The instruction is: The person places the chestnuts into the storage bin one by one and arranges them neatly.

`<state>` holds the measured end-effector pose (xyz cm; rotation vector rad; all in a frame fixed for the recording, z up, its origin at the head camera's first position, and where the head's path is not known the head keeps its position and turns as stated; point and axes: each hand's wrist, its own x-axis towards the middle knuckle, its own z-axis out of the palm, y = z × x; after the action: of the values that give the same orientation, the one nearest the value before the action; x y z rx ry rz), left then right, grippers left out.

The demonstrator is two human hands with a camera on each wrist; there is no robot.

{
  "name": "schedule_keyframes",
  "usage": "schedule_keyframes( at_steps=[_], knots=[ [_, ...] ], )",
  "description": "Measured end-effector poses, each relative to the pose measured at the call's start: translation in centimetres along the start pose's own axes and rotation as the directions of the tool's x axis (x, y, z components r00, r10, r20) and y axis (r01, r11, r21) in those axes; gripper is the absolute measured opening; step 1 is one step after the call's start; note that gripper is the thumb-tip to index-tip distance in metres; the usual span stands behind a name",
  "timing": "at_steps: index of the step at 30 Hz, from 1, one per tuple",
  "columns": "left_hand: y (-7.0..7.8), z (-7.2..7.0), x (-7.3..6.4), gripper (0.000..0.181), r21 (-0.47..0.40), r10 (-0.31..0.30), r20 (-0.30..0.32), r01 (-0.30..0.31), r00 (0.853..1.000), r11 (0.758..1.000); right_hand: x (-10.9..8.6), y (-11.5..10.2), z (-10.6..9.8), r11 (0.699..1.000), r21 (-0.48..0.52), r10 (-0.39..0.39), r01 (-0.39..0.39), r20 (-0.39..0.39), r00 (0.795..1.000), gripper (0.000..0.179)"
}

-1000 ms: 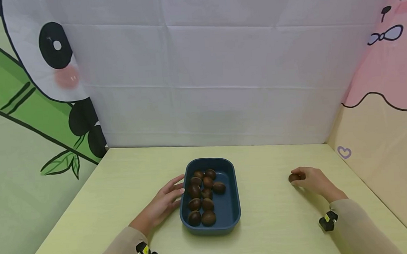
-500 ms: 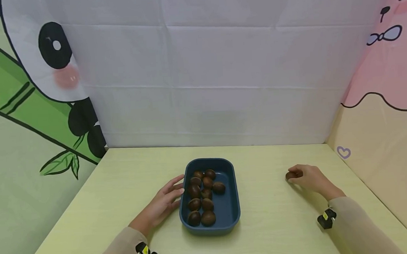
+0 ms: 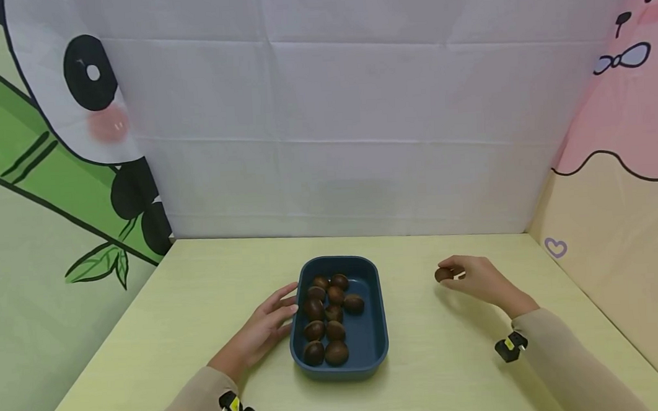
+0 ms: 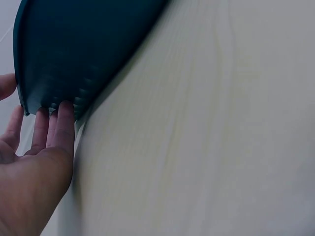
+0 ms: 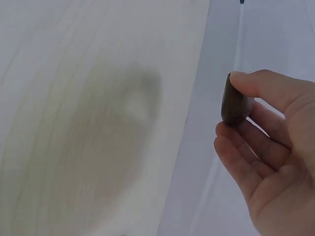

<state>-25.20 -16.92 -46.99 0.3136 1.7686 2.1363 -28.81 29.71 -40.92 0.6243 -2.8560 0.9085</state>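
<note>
A brown chestnut (image 3: 444, 274) is pinched between the thumb and fingers of my right hand (image 3: 480, 279), held above the table on the right. The right wrist view shows this chestnut (image 5: 236, 103) with one flat side, its shadow falling on the table. My left hand (image 3: 261, 327) lies along the left side of a dark blue rectangular tray (image 3: 374, 346), fingers straight. In the left wrist view the fingertips (image 4: 65, 109) touch the tray's outer wall (image 4: 83, 49). Inside the tray, several chestnuts (image 3: 335, 331) sit mostly in the left half, one of them nearer the middle.
The pale yellow wood-grain table (image 3: 227, 279) ends at a white cloth backdrop (image 3: 331, 137). Printed cloth panels stand at both sides, a green one (image 3: 24, 246) on the left and a pink and cream one (image 3: 632, 245) on the right.
My right hand has lifted the chestnut from the table's right side and moved it left toward the tray. The left hand and the tray stay where they were.
</note>
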Motion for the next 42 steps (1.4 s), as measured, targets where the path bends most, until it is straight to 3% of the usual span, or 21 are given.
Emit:
schedule_keyframes(
  at_steps=[12,19,27,34,42],
  knots=[
    [-0.2,-0.1,0.1,0.062,0.006,0.006,0.010,-0.006,1.000,1.000,2.4,-5.6,1.6,0.984,0.089,-0.158,0.153,0.060,0.986,0.036],
    [0.0,0.0,0.0,0.062,0.001,0.005,0.008,-0.005,1.000,1.000,3.4,-8.4,3.2,0.940,0.160,-0.320,0.300,0.119,0.940,0.037],
    [0.1,0.1,0.0,0.062,-0.007,-0.001,-0.003,0.001,1.000,1.000,3.8,-11.1,5.7,0.899,0.209,-0.426,0.385,0.215,0.879,0.037],
    [0.0,0.1,0.0,0.062,-0.006,0.004,0.000,-0.004,1.000,1.000,4.0,-12.1,7.7,0.878,0.130,-0.478,0.461,0.292,0.828,0.035],
    [0.0,0.0,-0.1,0.062,-0.002,0.007,0.008,-0.007,1.000,1.000,4.2,-12.3,9.1,0.887,0.018,-0.435,0.462,0.375,0.819,0.030]
  ],
)
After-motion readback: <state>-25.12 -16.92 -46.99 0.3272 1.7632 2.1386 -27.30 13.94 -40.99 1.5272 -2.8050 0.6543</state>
